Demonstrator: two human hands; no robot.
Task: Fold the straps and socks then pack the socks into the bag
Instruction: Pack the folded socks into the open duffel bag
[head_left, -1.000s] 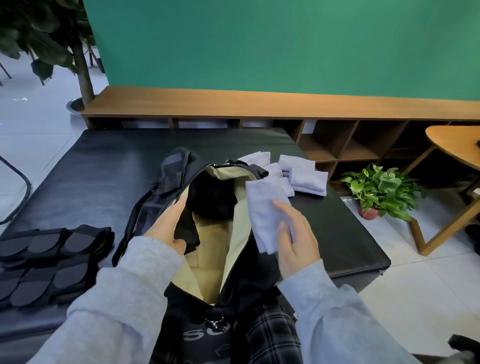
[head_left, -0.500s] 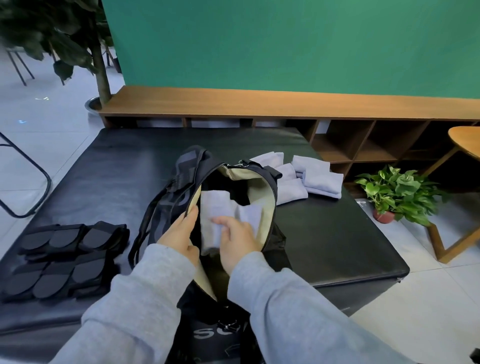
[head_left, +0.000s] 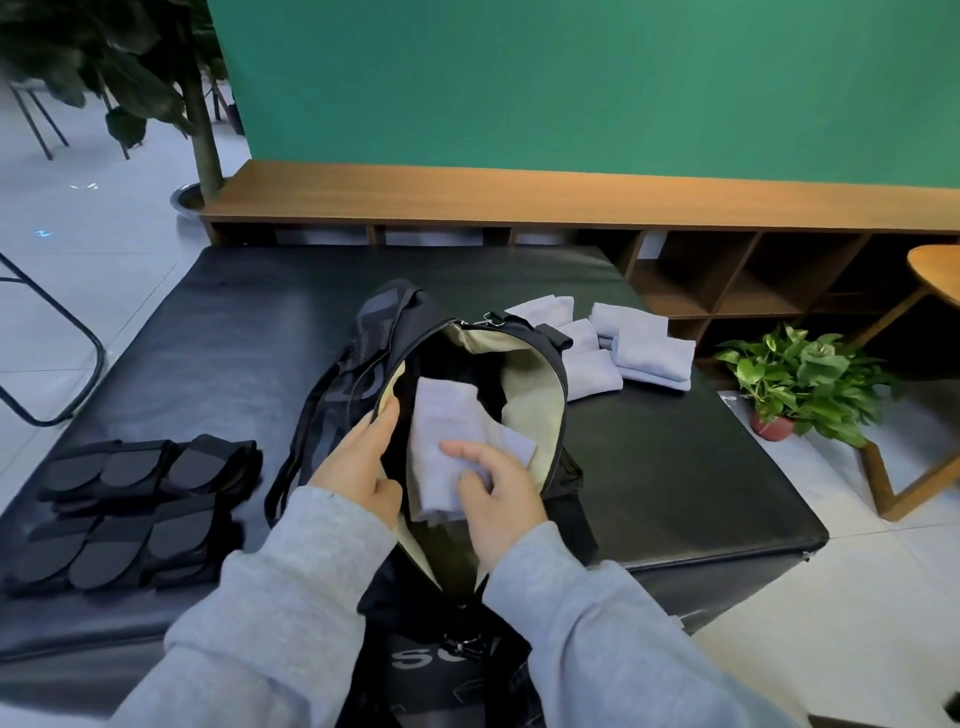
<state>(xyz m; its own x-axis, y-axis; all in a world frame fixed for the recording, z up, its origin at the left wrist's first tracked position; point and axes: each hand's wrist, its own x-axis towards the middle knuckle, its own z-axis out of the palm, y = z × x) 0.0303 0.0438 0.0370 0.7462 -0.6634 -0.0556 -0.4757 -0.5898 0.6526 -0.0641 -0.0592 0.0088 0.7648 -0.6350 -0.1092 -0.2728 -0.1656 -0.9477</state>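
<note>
Since a second ago the right hand (head_left: 493, 493) has carried its folded sock (head_left: 441, 431) from above the bag's right edge into the bag's mouth; half a second ago it was already there, little change since. Left hand (head_left: 358, 462) same spot as before, on the opening's left rim.

Black bag (head_left: 540, 364) lies open on the black padded bench (head_left: 675, 457), beige lining showing, opening facing the camera. Left hand grips the left edge of the opening, thumb inside against the lining, fingers wrapped around the outside, holding it spread. Right hand pinches the pale blue-grey folded sock, index finger laid flat across its front, thumb behind, other fingers curled under its lower edge. Sock sits inside the mouth, upright-ish, a loose flap sticking out to the right toward the lining. Cannot tell if its bottom touches the bag floor.

Remaining folded socks (head_left: 639, 348), same pale colour, in a small pile on the bench just beyond and right of the bag, some touching its far rim. Folded black straps (head_left: 130, 499) stacked in rows at the left end of the bench, well apart from the bag. Both grey sleeves in view. Potted plant (head_left: 800, 379) on the floor right of the bench, wooden shelf (head_left: 519, 192) behind
</note>
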